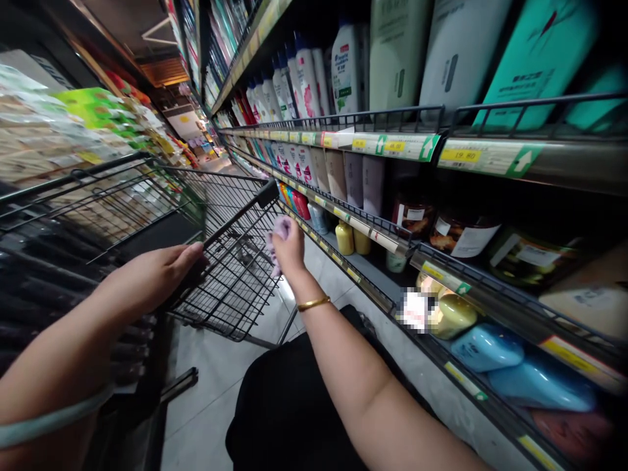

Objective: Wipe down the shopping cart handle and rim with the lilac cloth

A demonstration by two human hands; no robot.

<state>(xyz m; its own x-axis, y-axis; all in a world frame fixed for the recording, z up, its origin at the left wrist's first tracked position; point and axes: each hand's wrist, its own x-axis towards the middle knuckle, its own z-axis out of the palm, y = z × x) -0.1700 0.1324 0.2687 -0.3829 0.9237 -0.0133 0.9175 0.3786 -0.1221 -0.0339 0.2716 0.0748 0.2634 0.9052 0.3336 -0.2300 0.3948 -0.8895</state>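
Observation:
A black wire shopping cart [223,297] stands tilted in view in front of me. My left hand [164,271] is closed around the near bar of the cart, thumb along the top, with a pale bangle further up the arm. At the cart's right corner is my right hand [290,248], a gold bracelet on its wrist. Its fingers are closed on a crumpled lilac cloth-like item [277,230], whose exact kind I cannot make out.
Shelves with wire-fenced edges [392,121] run along the right, holding shampoo bottles [346,69], dark jars [464,232] and blue bottles [485,347]. Stacked packaged goods [44,124] line the left. Grey tiled floor [210,379] shows below.

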